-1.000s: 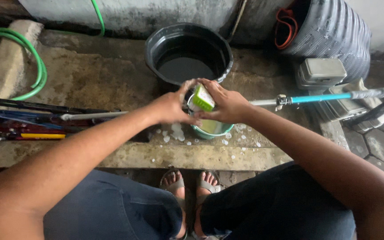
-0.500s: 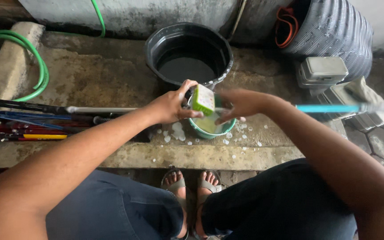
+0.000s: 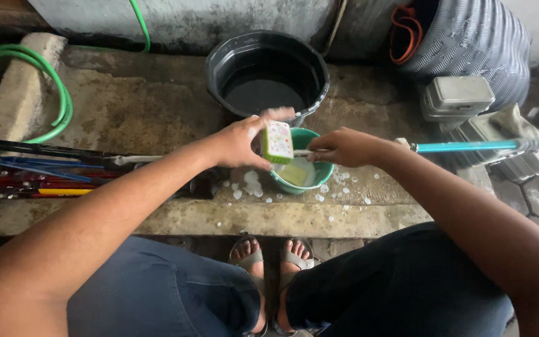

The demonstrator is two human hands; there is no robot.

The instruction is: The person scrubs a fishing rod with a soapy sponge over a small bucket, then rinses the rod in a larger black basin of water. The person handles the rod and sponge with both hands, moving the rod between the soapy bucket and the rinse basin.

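My left hand (image 3: 244,140) grips a green-and-white sponge (image 3: 277,142) dotted with foam, held upright over a small teal bowl (image 3: 319,173) of soapy water. My right hand (image 3: 342,147) pinches a long thin rod (image 3: 463,146) with a blue section that runs off to the right; its near end meets the sponge. The bowl sits on a wet concrete ledge (image 3: 157,215) with foam specks scattered around it.
A black basin (image 3: 219,62) of dark water stands behind the bowl. Several coloured rods (image 3: 38,168) lie at left, beside a green hose (image 3: 57,112). A ribbed grey bin (image 3: 481,37) and metal boxes (image 3: 456,97) sit at right. My sandalled feet (image 3: 269,262) rest below the ledge.
My right hand has slid rightward along the rod, away from the sponge. The left hand keeps the sponge over the bowl, now turned more upright.
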